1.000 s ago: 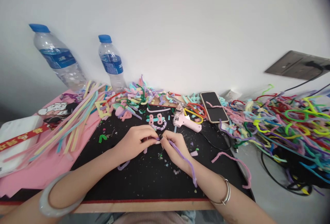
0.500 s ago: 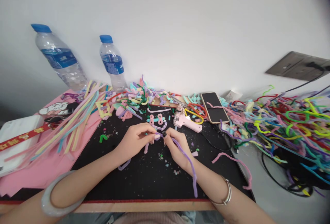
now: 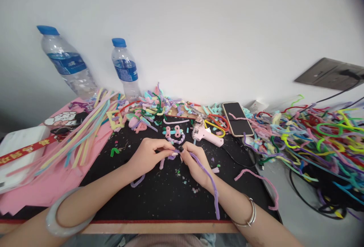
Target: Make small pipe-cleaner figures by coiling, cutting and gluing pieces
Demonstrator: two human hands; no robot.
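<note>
A purple fuzzy stem [image 3: 209,175] is pinched between the fingertips of my left hand [image 3: 152,155] and my right hand [image 3: 195,160], which nearly meet above the black mat [image 3: 170,205]. Its long free end hangs over my right wrist. Just beyond my fingers lie a pink and teal fuzzy piece [image 3: 172,131] and a braided purple loop [image 3: 176,140]. A pink glue gun [image 3: 207,136] rests behind my right hand. Another purple strand [image 3: 138,181] shows beside my left wrist.
Two plastic bottles [image 3: 67,63] [image 3: 125,69] stand by the wall. A phone [image 3: 237,119] lies at the back. Tangled colored stems [image 3: 318,133] are heaped at the right, with cables. Long pastel stems [image 3: 85,133] lie on pink sheets [image 3: 54,182] at the left.
Both hands have kept nearly the same place, with small shifts of the fingers on the purple stem. The whole view has moved very slightly.
</note>
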